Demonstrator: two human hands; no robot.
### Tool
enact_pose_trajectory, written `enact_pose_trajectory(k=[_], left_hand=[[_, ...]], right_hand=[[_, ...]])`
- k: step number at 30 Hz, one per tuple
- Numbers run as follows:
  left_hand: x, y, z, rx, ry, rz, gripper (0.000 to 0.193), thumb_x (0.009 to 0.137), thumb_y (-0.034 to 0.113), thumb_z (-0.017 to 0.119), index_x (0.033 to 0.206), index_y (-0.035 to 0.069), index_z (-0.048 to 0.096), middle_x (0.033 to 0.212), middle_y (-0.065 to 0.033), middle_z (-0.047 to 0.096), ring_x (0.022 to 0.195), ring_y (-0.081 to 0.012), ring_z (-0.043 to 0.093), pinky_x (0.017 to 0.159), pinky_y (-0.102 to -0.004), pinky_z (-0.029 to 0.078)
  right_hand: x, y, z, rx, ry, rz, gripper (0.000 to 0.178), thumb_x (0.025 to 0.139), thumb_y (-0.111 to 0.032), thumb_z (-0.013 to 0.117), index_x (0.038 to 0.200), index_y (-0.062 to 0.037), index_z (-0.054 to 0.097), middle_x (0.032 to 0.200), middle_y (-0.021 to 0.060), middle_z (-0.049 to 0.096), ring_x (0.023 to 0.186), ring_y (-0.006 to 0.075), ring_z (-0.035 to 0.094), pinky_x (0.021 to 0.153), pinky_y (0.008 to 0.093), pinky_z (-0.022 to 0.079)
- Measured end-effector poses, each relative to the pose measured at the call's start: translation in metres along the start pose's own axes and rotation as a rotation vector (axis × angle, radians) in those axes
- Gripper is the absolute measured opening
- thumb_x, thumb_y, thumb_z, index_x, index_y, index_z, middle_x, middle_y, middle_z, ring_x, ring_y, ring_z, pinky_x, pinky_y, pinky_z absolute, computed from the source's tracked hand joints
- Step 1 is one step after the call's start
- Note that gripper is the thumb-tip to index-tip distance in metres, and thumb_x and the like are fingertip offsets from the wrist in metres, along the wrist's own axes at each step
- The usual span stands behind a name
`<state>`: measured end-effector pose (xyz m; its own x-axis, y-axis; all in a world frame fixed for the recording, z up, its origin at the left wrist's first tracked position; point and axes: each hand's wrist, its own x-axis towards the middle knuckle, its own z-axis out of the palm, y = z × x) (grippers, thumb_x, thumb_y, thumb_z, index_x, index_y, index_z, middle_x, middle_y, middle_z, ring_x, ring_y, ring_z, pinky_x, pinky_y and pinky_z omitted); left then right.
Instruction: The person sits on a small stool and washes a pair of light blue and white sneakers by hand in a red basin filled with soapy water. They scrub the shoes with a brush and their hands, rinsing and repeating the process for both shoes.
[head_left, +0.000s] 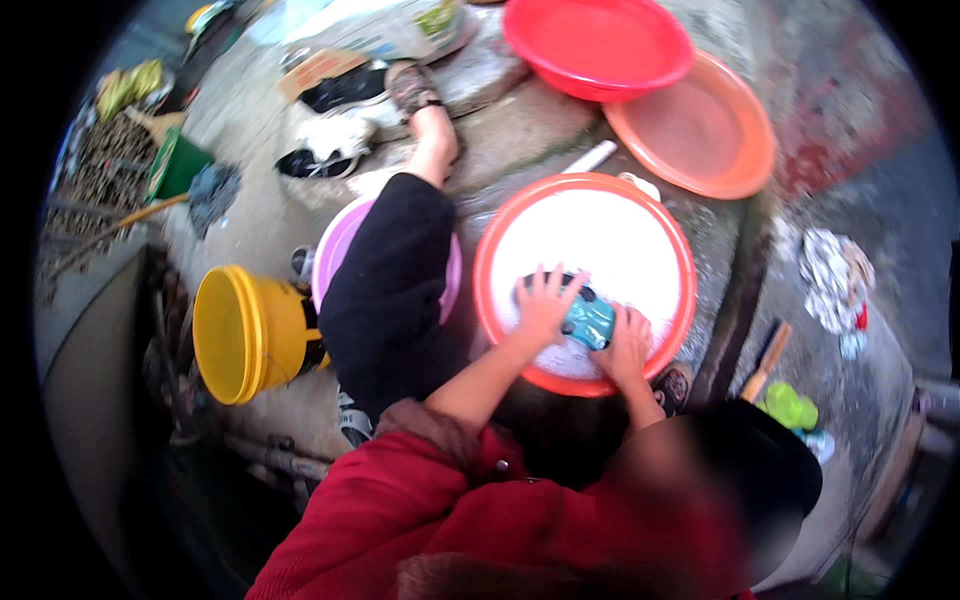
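We see a grey concrete floor [250, 140], damp in places, running around and beyond the hands, with a raised concrete edge farther ahead. Directly beneath the grip stands an orange-rimmed basin [580, 385], filled with white foam [570, 225].

Inside it, toward the near side, we find a teal-and-black object [590, 322] between the two hands; its exact kind we cannot tell. The left hand [545, 308] lies over its dark left end with fingers spread; whether these also curl beneath we cannot tell. The right hand [625, 345] grasps the object's teal right end, thumb and fingers apart around it.

Ahead of the grip, just beyond the rim, we see a white stick-like piece [590, 157]. Farther ahead and to the right, a red basin [600, 45] overlaps a paler orange basin [705, 130]. Left of the grip, a leg in dark trousers [390, 280] stretches forward across a purple basin [335, 250], and beyond that leg stands a yellow bucket [280, 325]. Ahead and to the left lie a black shoe [345, 88] and other footwear.

Well to the right of the grip, we see a wooden-handled brush [767, 365], a bright green item [790, 405] near it, and crumpled pale cloth [828, 275] farther ahead. Red sleeves [370, 490] sit on the near side of the hands.
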<state>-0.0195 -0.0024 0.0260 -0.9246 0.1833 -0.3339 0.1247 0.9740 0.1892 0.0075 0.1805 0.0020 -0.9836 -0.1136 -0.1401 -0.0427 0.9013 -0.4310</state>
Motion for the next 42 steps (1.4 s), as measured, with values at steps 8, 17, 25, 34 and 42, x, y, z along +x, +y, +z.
enact_pose_trajectory(k=[8,17,25,34,42], left_hand=[[0.024,-0.02,0.073,-0.357,-0.295,-0.158,0.083,0.085,0.007,0.063,0.155,0.023,0.022,0.143,-0.0281,0.039,0.131,-0.0428,0.042,0.106,-0.0503,0.039],[0.079,-0.017,0.09,-0.252,-0.75,0.012,0.088,0.08,0.01,0.068,0.154,0.025,0.022,0.144,-0.0269,0.038,0.133,-0.0417,0.041,0.108,-0.0517,0.038],[0.104,-0.031,0.065,-0.216,-0.883,0.045,0.094,0.076,0.013,0.072,0.154,0.026,0.023,0.145,-0.0259,0.037,0.134,-0.0407,0.04,0.109,-0.053,0.036],[0.077,-0.013,0.013,-0.089,-0.208,0.079,0.106,0.066,0.018,0.082,0.154,0.026,0.023,0.146,-0.0224,0.036,0.134,-0.0388,0.039,0.108,-0.0557,0.035],[0.029,-0.006,-0.043,-0.104,0.229,0.106,0.121,0.053,0.019,0.091,0.153,0.034,0.023,0.143,-0.0199,0.035,0.136,-0.037,0.034,0.1,-0.0639,0.035]], right_hand=[[0.023,0.01,0.035,-0.231,-0.185,-0.001,0.057,0.07,0.0,0.068,0.124,-0.0123,0.051,0.126,0.0141,0.049,0.119,0.0351,0.047,0.091,0.0538,0.045],[0.038,0.084,0.086,-0.26,-1.257,-0.103,0.07,0.082,-0.01,0.06,0.148,-0.0097,0.037,0.149,0.018,0.041,0.134,0.039,0.042,0.113,0.0506,0.032],[0.052,0.088,0.108,-0.24,-1.152,0.013,0.078,0.075,-0.02,0.069,0.146,-0.0094,0.038,0.149,0.0173,0.041,0.134,0.0384,0.041,0.113,0.0529,0.031],[0.064,0.057,0.056,-0.15,-0.294,0.059,0.089,0.064,-0.028,0.082,0.142,-0.0106,0.042,0.143,0.0153,0.044,0.131,0.0367,0.041,0.11,0.0564,0.03],[0.038,-0.032,-0.065,-0.099,0.107,-0.08,0.087,0.053,-0.022,0.09,0.132,-0.0179,0.052,0.127,0.01,0.05,0.123,0.0306,0.045,0.099,0.0549,0.033]])
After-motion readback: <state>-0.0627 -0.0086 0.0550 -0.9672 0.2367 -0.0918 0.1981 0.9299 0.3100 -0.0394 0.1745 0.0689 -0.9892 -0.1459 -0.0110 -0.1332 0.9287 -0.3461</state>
